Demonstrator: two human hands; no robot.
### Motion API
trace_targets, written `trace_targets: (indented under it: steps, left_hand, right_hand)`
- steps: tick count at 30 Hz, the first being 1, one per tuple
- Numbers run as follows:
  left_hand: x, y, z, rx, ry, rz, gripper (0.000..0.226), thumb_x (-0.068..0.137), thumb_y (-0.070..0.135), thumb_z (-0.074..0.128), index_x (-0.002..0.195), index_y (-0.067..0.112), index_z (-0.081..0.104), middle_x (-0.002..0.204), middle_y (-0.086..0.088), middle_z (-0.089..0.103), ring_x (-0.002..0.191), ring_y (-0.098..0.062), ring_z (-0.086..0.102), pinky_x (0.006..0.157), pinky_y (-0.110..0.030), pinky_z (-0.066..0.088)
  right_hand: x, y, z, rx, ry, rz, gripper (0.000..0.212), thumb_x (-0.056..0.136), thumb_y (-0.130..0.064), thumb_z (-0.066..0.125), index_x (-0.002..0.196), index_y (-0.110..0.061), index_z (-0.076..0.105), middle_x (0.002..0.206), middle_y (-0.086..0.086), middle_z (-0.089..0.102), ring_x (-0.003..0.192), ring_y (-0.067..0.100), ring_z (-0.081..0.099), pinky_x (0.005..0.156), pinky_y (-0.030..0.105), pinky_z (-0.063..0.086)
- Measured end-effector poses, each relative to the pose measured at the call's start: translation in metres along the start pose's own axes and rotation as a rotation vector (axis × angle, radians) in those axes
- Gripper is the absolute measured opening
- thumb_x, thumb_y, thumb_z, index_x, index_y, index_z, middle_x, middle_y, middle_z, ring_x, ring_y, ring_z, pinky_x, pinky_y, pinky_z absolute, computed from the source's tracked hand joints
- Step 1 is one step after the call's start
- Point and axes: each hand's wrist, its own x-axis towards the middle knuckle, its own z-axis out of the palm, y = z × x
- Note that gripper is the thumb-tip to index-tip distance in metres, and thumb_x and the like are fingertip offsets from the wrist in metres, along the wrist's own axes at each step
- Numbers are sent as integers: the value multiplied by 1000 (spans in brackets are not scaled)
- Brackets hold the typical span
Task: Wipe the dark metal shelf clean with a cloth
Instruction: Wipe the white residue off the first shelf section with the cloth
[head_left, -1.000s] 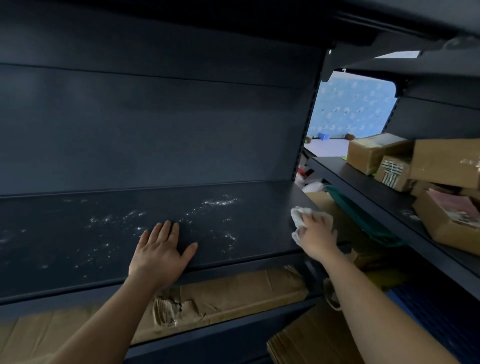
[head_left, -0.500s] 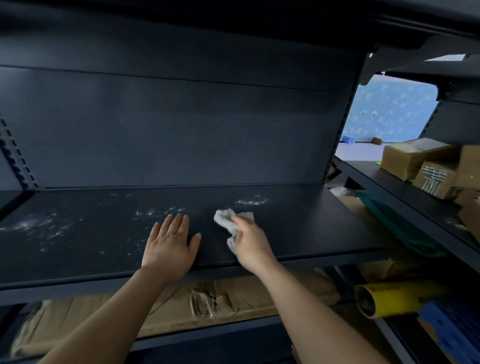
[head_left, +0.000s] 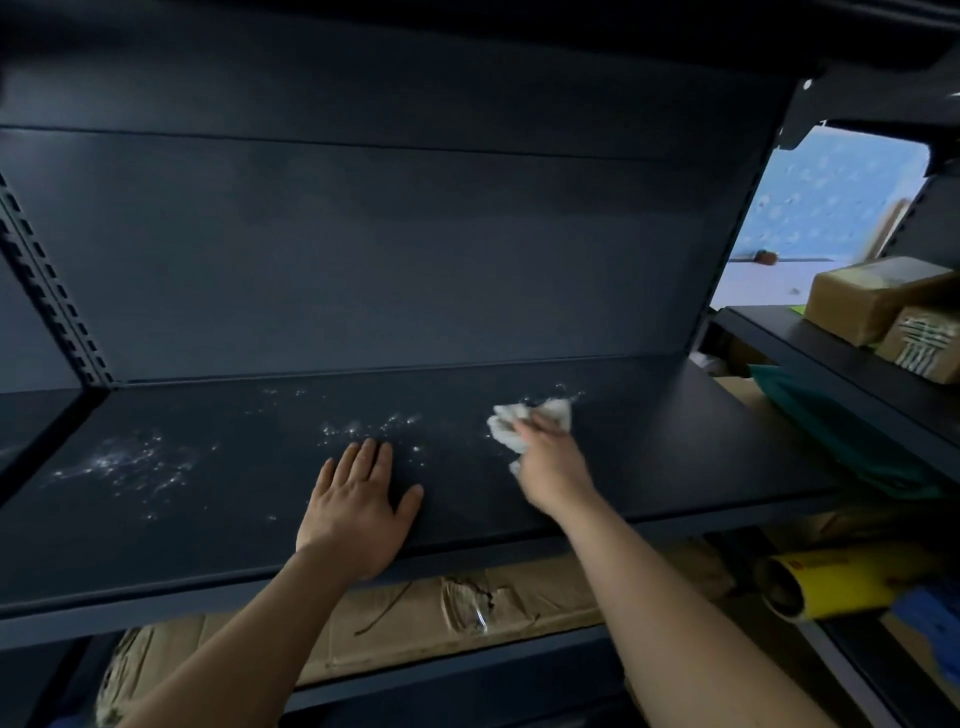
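Note:
The dark metal shelf (head_left: 675, 447) runs across the middle of the view, speckled with white dust patches (head_left: 130, 465) at its left and centre. My left hand (head_left: 358, 506) lies flat on the shelf near its front edge, fingers straight. To its right, my right hand (head_left: 550, 462) grips a crumpled white cloth (head_left: 511, 423) and presses it on the shelf beside a small dust patch near the back.
A dark back panel rises behind the shelf, with a slotted upright (head_left: 52, 291) at the left. Flattened cardboard (head_left: 415, 618) lies on the level below. A yellow roll (head_left: 831, 579) sits lower right. Cardboard boxes (head_left: 878, 296) stand on the adjoining shelf at right.
My right hand slid the cloth leftward from the shelf's right front edge, then back toward the rear dust patch. My left hand stayed flat in place.

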Motion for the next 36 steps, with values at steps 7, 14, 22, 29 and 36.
trace_targets:
  steps: [7, 14, 22, 29, 36]
  left_hand:
    - [7, -6, -6, -61, -29, 26, 74, 94, 58, 20, 152, 16, 2, 162, 0, -1, 148, -15, -7, 121, -36, -3]
    - [41, -12, -10, -25, -3, -26, 73, 95, 56, 22, 152, 14, 5, 162, -2, 4, 148, -18, -4, 122, -37, -2]
    - [47, -9, 1, -36, 18, -39, 71, 95, 55, 24, 152, 16, 7, 161, 0, 5, 148, -15, -4, 122, -35, -2]
    - [47, -9, 3, -21, 30, -63, 72, 94, 56, 24, 152, 17, 7, 161, 1, 4, 148, -14, -3, 122, -34, -2]
    - [45, -8, 2, 0, 27, -73, 71, 94, 55, 24, 152, 18, 8, 161, 1, 5, 148, -13, -1, 121, -33, -2]
  right_hand:
    - [-5, -26, -15, 381, 164, 85, 44, 92, -1, 44, 134, -13, 51, 139, 9, 48, 108, 14, 52, 76, -5, 31]
    - [25, 106, -35, 84, 109, 334, 58, 85, -14, 59, 140, -17, 40, 143, 8, 44, 127, 29, 47, 95, 29, 42]
    - [84, 97, -17, -52, -28, 241, 59, 88, -21, 57, 142, -13, 37, 150, 5, 36, 136, 23, 38, 109, 28, 35]
    - [84, -5, 14, 79, -88, -150, 55, 85, -14, 61, 138, -11, 43, 151, 3, 38, 138, 16, 35, 108, 17, 25]
    - [91, 29, 0, 215, 104, -19, 59, 83, -7, 59, 139, -21, 44, 142, 3, 47, 121, 28, 53, 95, 23, 39]
